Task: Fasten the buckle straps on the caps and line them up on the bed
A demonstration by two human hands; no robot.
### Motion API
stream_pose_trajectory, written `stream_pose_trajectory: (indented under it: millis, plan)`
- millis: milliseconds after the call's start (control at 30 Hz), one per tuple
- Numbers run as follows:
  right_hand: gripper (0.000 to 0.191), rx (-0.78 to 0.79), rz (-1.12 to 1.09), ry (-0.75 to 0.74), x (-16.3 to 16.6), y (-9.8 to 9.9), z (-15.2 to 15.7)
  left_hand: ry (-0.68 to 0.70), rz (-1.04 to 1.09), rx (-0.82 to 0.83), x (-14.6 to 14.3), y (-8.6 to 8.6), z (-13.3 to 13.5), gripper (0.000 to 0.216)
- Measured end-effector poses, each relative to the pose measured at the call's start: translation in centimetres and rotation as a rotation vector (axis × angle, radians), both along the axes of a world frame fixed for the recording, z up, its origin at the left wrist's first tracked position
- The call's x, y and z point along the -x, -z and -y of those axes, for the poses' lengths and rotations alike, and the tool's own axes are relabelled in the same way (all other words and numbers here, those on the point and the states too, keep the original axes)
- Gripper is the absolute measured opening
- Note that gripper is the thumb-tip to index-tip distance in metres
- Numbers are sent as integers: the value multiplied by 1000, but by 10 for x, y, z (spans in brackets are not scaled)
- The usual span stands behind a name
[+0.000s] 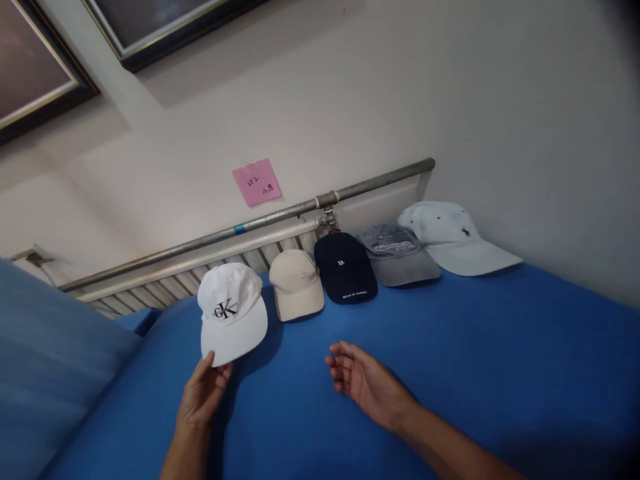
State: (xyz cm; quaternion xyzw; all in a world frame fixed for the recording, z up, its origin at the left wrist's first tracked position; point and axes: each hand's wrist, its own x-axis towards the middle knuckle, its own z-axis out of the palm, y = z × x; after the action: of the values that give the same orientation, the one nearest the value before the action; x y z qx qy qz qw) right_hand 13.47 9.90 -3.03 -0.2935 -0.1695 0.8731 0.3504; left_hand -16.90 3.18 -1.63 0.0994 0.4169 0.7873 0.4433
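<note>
My left hand [203, 393] pinches the brim of a white cap [231, 310] with a black logo and holds it just above the blue surface [450, 373]. My right hand [363, 380] hovers over the blue surface with its fingers loosely apart and nothing in it, a short way right of the white cap. Behind them a row of caps lies along the wall: a beige cap [297, 283], a navy cap [346, 267], a grey cap [400, 253] and a pale blue cap [455, 237].
A metal pipe [280, 215] and a white slatted rail [210, 263] run along the wall behind the caps. A pink sticky note [256, 181] is stuck on the wall. Dark picture frames [150, 33] hang higher up. A grey-blue cushion [45, 360] lies at the left.
</note>
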Motion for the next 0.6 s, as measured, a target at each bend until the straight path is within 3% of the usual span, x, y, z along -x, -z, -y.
stream_pose_trajectory:
  millis: [167, 300, 467, 600]
  plan:
    - [18, 13, 12, -13, 3, 4, -4, 33, 51, -5, 28, 15, -59, 44]
    - [19, 9, 1, -32, 5, 9, -6, 65, 49, 25, 41, 24, -88, 40]
    - [19, 5, 15, -50, 6, 12, -5, 69, 13, 150, 54, 25, -96, 34]
    - [20, -19, 13, -55, 5, 12, -4, -30, -55, 237, 59, 24, -90, 25]
